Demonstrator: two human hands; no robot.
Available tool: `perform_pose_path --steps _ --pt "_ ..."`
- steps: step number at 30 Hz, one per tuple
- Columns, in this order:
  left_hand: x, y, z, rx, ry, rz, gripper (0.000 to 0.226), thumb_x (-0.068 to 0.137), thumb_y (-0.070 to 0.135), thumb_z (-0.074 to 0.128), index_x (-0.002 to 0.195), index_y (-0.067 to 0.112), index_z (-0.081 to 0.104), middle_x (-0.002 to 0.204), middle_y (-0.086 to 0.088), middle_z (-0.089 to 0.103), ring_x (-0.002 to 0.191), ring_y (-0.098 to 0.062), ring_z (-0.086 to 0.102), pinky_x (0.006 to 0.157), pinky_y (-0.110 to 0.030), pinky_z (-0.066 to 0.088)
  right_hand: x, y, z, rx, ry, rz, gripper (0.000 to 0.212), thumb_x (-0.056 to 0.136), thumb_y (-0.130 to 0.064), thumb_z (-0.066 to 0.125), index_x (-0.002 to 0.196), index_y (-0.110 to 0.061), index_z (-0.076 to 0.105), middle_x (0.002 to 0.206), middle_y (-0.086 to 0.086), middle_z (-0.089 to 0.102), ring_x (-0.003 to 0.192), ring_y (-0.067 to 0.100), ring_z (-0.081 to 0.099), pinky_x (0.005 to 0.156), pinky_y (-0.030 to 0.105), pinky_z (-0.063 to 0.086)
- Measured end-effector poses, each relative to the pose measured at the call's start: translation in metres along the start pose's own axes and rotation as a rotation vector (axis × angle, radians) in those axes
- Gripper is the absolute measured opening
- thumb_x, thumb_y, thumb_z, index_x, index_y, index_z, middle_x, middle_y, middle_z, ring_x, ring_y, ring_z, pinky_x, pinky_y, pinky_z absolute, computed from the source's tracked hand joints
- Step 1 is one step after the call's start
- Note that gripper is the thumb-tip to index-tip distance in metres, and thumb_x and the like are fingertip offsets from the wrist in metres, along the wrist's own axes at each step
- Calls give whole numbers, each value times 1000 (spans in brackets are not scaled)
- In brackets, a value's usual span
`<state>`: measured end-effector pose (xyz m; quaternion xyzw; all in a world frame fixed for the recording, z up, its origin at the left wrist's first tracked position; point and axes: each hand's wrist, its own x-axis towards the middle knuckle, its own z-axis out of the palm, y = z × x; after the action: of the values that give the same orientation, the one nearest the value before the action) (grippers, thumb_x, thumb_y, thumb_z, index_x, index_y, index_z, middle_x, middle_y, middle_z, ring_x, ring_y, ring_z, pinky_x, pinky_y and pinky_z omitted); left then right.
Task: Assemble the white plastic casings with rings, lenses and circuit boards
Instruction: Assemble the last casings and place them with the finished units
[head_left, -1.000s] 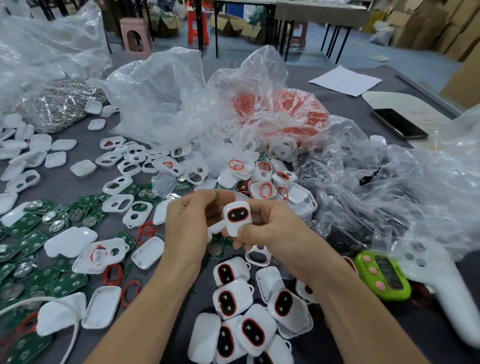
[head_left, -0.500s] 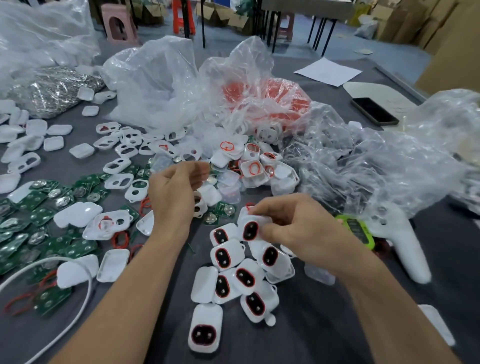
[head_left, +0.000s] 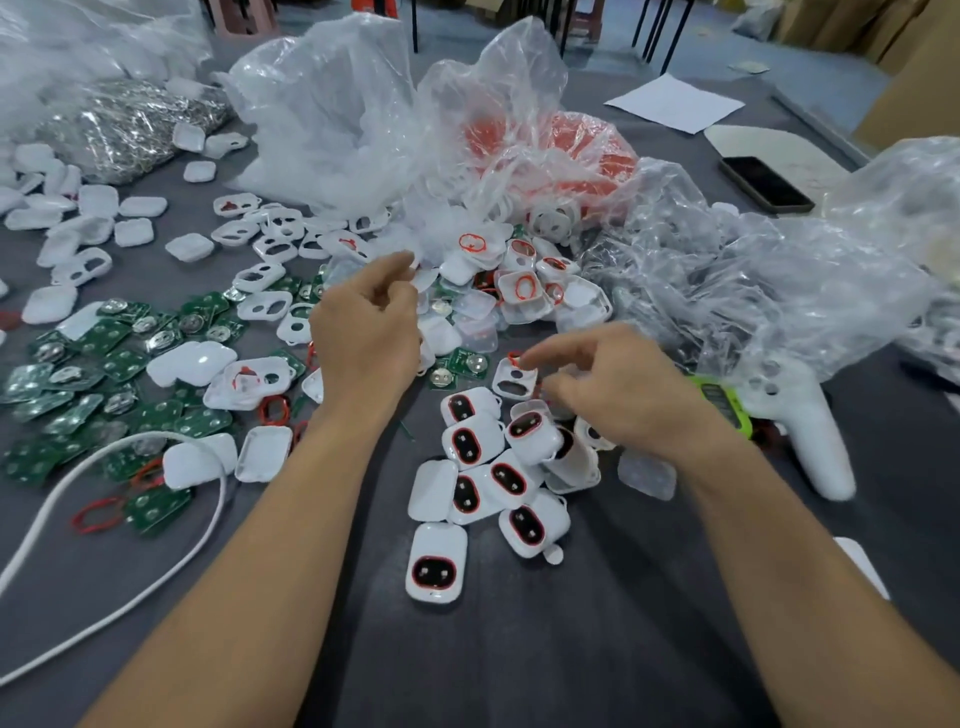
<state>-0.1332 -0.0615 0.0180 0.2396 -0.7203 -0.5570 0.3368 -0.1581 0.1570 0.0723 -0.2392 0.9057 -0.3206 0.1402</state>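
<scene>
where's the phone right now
In the head view the black phone lies at the far right of the grey table, just nearer than the white paper sheet and behind the crumpled clear bag.

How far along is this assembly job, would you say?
Done: a small pile of finished casings, each showing a dark lens and red ring. In hand: nothing; the right hand hovers by an empty casing, and the left hand is loosely curled. Left: many loose circuit boards and unfilled shells.
</scene>
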Motion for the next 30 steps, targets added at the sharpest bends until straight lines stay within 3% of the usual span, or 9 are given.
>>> perform_pose_path --steps 3,6,11,15,18,21,24,27,30 --pt "0 -2 -2 37 -3 7 43 79 29 51 113 30 79 94 23 76 90 10 69 90 -29 59 -5 -17 6 -206 -354 -126 72 65 -50 80 130 -62 53 138 -29 56 122 -10 51 100 22 42" --pt "0 -3 -2 53 -16 6 52 73 37 46 112 31 79 93 21 77 88 8 69 87 -30 59 -18 -24 35 -354 -510 -273 99 64 -58 83 148 -59 32 167 -22 15 153 2 9 122 30 16" --pt "3 -9 -2 61 -7 -6 44 78 30 50 110 32 79 91 24 76 88 6 70 88 -35 60 -28 -12 50 -269 -223 -271 54 89 -35 72 140 -45 55 168 -18 18 154 4 5 122 25 -4" --pt "6 -10 -2 87 23 3 39 81 21 53 107 34 79 90 24 76 90 4 71 89 -36 60 -32 -15 53 -277 -119 -339 48 89 -35 72 135 -44 60 168 -13 21 155 6 3 118 18 -17" --pt "7 -10 -2 95 18 8 40 81 21 53 108 34 79 90 23 76 90 3 71 89 -38 60 -35 -26 63 -354 -189 -499 46 92 -22 68 134 -39 63 153 -14 48 152 8 21 124 26 -6" --pt "4 -7 -1 95 0 -6 42 80 23 51 109 34 78 90 25 76 88 7 70 88 -35 60 -28 -28 72 -372 -124 -542 23 98 -22 61 114 -32 74 113 -13 70 128 4 50 123 29 11" --pt "4 -5 -2 87 -15 -11 43 79 22 50 109 34 78 89 25 76 90 5 70 90 -35 59 -15 -26 72 -22 119 -328 26 97 -21 64 71 -26 66 67 -9 59 76 10 54 83 30 43" --pt "10 -7 -7 77 44 -4 45 82 14 50 113 32 78 90 22 76 93 6 69 94 -33 58 13 -25 62 171 250 -134 12 91 -28 67 83 -22 73 69 -10 70 67 8 65 62 25 49" --pt "18 -9 -17 72 136 -38 61 83 -3 45 133 26 68 103 22 71 102 7 65 95 -16 53 47 -26 50 95 266 -1 15 88 -31 73 102 -28 78 86 -14 76 81 3 69 77 18 53"
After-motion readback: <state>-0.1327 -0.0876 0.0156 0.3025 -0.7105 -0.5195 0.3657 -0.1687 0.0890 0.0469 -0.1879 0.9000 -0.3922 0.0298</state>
